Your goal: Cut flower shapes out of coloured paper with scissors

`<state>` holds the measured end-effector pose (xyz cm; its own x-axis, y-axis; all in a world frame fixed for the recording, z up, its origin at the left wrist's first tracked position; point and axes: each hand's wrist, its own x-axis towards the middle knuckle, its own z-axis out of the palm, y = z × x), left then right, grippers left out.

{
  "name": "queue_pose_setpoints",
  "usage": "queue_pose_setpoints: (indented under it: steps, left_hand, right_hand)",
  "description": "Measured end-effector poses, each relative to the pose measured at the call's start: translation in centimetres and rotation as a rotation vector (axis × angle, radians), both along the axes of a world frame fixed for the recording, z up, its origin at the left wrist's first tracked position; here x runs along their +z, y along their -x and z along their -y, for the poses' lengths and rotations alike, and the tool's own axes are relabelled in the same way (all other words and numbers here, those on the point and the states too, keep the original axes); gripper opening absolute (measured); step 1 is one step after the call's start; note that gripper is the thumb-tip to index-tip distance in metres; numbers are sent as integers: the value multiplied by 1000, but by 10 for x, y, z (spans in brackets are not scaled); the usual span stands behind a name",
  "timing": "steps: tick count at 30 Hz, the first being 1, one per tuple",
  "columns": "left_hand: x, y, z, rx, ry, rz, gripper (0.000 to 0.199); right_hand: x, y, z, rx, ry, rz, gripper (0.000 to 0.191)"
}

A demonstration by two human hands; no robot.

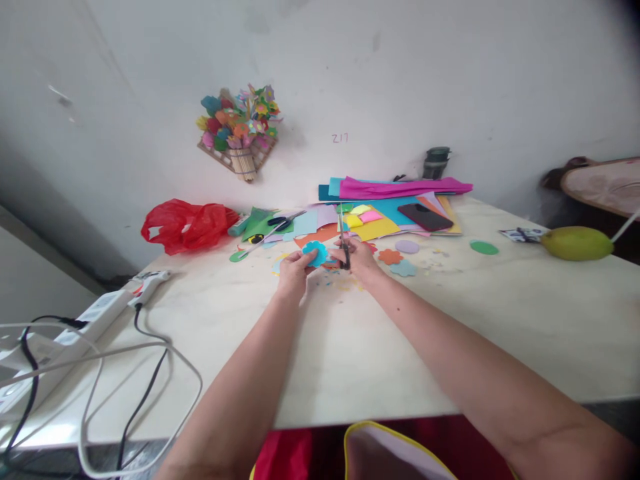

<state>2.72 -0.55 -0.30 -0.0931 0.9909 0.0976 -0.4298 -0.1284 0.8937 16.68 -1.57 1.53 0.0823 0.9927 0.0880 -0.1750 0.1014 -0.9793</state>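
My left hand point(294, 275) pinches a blue scalloped paper flower point(316, 253) between thumb and fingers over the table. Just to its right, my right hand point(361, 261) is closed around the dark handles of a pair of scissors point(344, 247), their blades pointing away from me toward the wall. The blades stand beside the blue flower, apart from its edge. Close by on the table lie an orange paper flower point(391, 257), a light blue paper flower point(403, 268) and a lilac paper oval point(407, 247). Small paper scraps are scattered below the hands.
Coloured paper sheets point(377, 228) and a phone point(426, 217) lie at the back. A second pair of scissors point(285, 221) and a red plastic bag point(186, 225) are at the back left. Power strips point(90, 327) with loose cables occupy the left; a yellow-green fruit-like object point(577, 243) sits right.
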Motion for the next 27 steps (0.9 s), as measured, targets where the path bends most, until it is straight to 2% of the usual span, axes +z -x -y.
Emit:
queue_pose_setpoints:
  steps: [5, 11, 15, 20, 27]
  left_hand:
    - [0, 3, 2, -146, 11, -97, 27]
    - [-2, 6, 3, -273, 9, -184, 26]
    - [-2, 5, 3, -267, 46, -186, 26]
    - [1, 3, 4, -197, 83, -103, 27]
    - [-1, 3, 1, -152, 71, -40, 27]
  right_hand:
    - [8, -11, 1, 50, -47, -20, 41]
    - [3, -13, -2, 193, -83, -1, 34]
    - [2, -11, -2, 146, -80, 7, 30]
    - [0, -3, 0, 88, -66, -39, 31]
    - [-4, 14, 5, -28, -58, -122, 30]
